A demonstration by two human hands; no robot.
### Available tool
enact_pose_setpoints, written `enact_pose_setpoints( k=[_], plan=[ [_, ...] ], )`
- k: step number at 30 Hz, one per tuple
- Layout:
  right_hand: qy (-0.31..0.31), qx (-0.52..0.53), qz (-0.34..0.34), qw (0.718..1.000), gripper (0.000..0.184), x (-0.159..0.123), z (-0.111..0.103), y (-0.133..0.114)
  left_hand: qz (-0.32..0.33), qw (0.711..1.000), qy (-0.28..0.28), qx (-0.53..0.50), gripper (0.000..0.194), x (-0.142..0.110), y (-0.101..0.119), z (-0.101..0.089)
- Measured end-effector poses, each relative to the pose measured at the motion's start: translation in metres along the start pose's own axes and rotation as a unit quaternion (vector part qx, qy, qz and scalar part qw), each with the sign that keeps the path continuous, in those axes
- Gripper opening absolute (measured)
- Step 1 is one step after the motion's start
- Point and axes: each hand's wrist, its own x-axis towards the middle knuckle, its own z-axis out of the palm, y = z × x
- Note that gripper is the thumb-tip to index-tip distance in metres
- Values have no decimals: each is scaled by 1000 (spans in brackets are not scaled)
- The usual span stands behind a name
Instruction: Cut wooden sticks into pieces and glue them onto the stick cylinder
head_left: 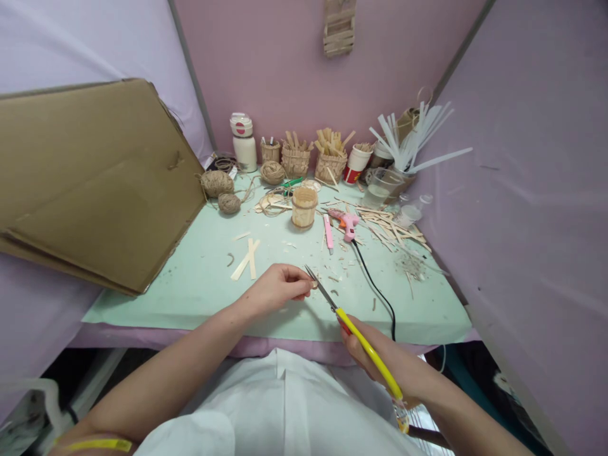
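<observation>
My left hand (pixel 280 288) hovers over the near part of the mint-green table (pixel 190 291), fingers pinched on a small wooden piece (pixel 313 284) that is hard to make out. My right hand (pixel 375 364) grips yellow-handled scissors (pixel 354 332) near the table's front edge. The scissor blades (pixel 318 285) point up and left and meet the piece at my left fingertips. Two flat wooden sticks (pixel 247 259) lie on the table just beyond my left hand.
A large cardboard sheet (pixel 90 177) leans over the left side. A pink glue gun (pixel 346 223) with a black cord (pixel 375 288), a small stick cup (pixel 304 207), twine balls (pixel 218 183), stick baskets (pixel 330 161), cups and scattered sticks (pixel 389 228) fill the back and right.
</observation>
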Motion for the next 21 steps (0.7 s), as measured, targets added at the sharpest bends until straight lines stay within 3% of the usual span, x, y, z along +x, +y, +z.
enact_pose_setpoints(
  k=[5,14,21],
  plan=[
    [-34,22,29,999,35,0,-3,-2,1,1000,-13,-15,25,0,3,-1],
    [1,41,61,997,27,0,0,-3,-12,999,-32,-26,20,-1,3,-5],
    [35,71,60,995,36,6,-5,-1,8,994,33,-107,30,8,-2,-8]
  ],
)
